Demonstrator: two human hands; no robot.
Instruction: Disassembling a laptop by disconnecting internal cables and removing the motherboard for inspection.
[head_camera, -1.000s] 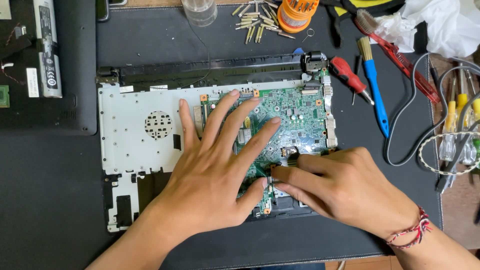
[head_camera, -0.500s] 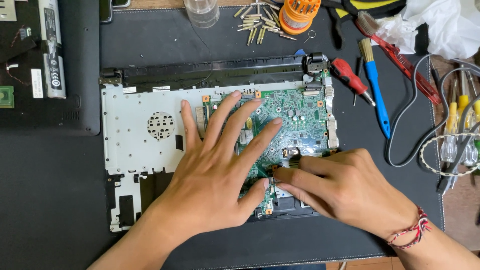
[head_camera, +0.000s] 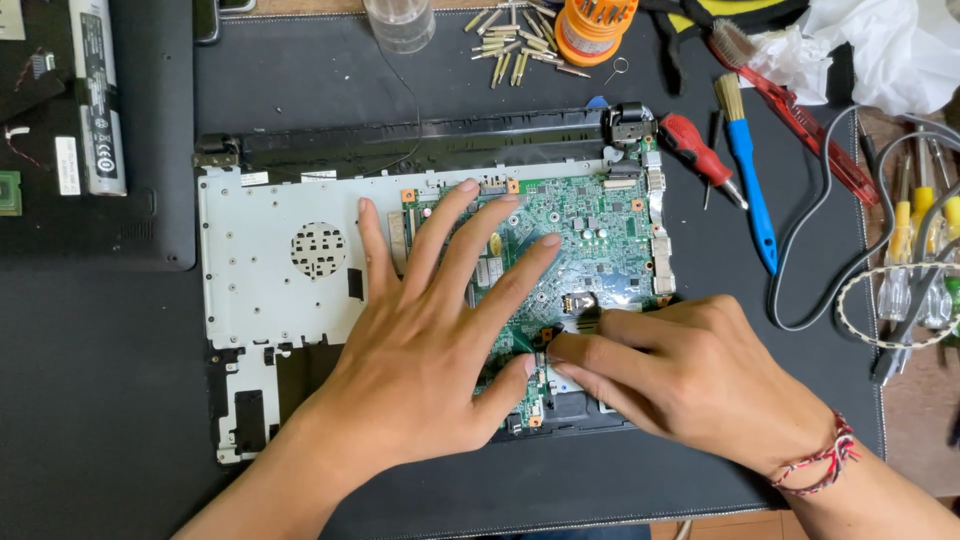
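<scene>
Motherboard (head_camera: 590, 235) green, in laptop chassis (head_camera: 270, 290); left hand (head_camera: 430, 350) flat, fingers spread; right hand (head_camera: 690, 375) fingertips pressing its lower edge.

Both forearms are bare, with no sleeves in view; the left hand (head_camera: 430, 350) wears no ring, watch or band; the right hand (head_camera: 690, 375) carries 1 braided cord bracelet (head_camera: 815, 462) of red and white at the wrist.
</scene>
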